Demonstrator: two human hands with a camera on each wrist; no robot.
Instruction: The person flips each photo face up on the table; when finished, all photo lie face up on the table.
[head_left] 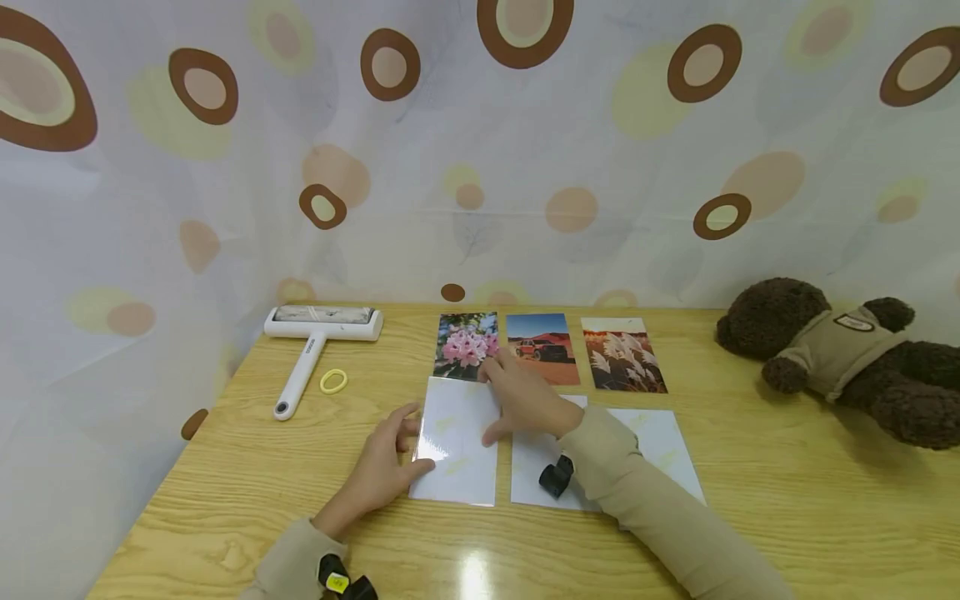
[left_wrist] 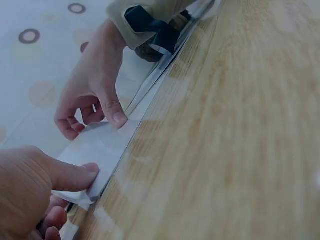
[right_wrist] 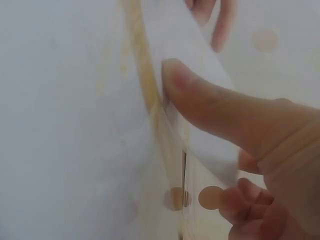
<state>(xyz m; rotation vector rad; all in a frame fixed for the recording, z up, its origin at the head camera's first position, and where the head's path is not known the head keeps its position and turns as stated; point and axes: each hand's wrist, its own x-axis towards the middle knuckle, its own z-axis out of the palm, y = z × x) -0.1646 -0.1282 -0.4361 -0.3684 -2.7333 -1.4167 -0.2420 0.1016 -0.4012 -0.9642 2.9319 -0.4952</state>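
A glossy white sheet (head_left: 456,450) with faint yellow marks lies under both hands, its top edge meeting the pink flower photo (head_left: 467,343). My left hand (head_left: 382,468) pinches its left side, thumb on top and fingers at the edge; in the left wrist view that corner is bent. The right hand (head_left: 528,398) holds the sheet's upper right side, with its thumb (right_wrist: 200,95) on the face and fingers beyond the edge. Beneath the right wrist lie a second white sheet (head_left: 525,475) and a third white sheet (head_left: 667,442), both partly hidden by the arm.
A red truck photo (head_left: 546,337) and a pampas grass photo (head_left: 624,354) lie in the back row. To the left are a white lint roller (head_left: 303,371) and a yellow ring (head_left: 333,382). A brown teddy bear (head_left: 847,358) lies at the right. Behind hangs a patterned curtain (head_left: 525,150).
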